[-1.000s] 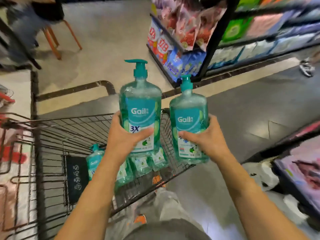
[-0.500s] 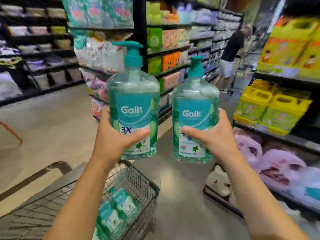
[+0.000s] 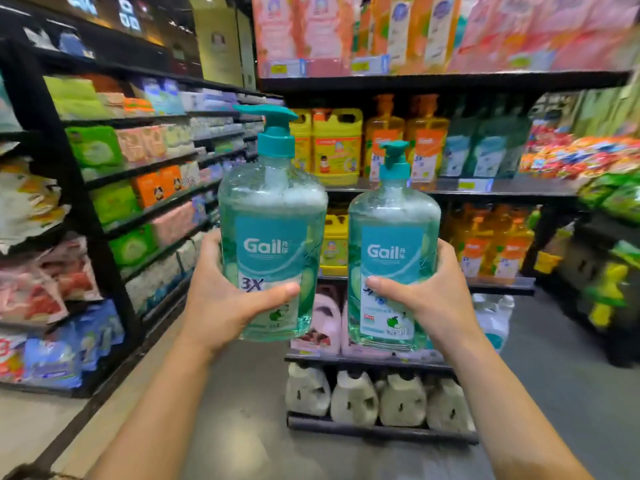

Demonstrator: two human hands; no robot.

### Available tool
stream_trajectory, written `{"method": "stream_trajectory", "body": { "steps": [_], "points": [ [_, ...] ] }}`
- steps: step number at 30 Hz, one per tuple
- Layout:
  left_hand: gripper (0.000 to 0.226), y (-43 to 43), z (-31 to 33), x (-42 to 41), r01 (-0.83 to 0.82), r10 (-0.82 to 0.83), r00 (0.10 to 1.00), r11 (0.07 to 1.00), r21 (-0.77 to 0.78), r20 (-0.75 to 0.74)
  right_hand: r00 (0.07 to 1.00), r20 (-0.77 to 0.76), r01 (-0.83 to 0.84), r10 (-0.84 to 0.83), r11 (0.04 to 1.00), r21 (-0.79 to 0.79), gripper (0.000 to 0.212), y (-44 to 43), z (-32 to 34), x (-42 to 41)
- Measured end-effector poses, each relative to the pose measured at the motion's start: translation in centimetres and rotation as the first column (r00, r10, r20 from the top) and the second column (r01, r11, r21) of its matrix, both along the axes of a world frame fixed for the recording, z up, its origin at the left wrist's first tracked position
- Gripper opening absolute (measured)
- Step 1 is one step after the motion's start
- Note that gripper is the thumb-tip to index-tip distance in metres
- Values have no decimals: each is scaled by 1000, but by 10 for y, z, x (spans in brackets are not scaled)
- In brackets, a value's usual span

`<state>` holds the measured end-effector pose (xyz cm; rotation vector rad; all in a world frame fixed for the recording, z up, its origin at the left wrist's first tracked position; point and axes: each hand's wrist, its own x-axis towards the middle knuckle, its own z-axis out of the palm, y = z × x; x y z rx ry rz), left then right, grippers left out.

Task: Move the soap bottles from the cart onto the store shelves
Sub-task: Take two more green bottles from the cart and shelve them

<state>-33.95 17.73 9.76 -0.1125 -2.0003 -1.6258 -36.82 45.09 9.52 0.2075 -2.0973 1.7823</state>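
Left hand [image 3: 221, 306] at 9 o'clock holds one soap bottle [image 3: 273, 244]; right hand [image 3: 433, 299] at 3 o'clock holds another bottle [image 3: 393, 258] beside it. Shelf unit [image 3: 450, 83] behind at 12 o'clock, jugs [image 3: 353, 398] on its lowest tier.

I am turning away from the cart, which is dropping out of the frame's bottom; an end shelf [image 3: 450, 188] of yellow and orange bottles is now filling the centre and upper right. I am carrying the left bottle [image 3: 273, 251] in my left hand [image 3: 225, 299] and the right bottle [image 3: 393, 268] in my right hand [image 3: 433, 299] toward it, both staying upright at the frame's centre.
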Motion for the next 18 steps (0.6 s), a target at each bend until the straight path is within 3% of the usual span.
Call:
{"method": "stream_trajectory", "body": {
  "steps": [9, 18],
  "points": [
    [114, 169, 15, -64, 234, -233, 972, 972, 22, -41, 980, -33, 196, -196, 981, -10, 95, 172, 9, -11],
    [115, 265, 20, -135, 394, -384, 918, 910, 129, -95, 944, -65, 321, -325, 945, -54, 87, 263, 5, -36]
  ]
}}
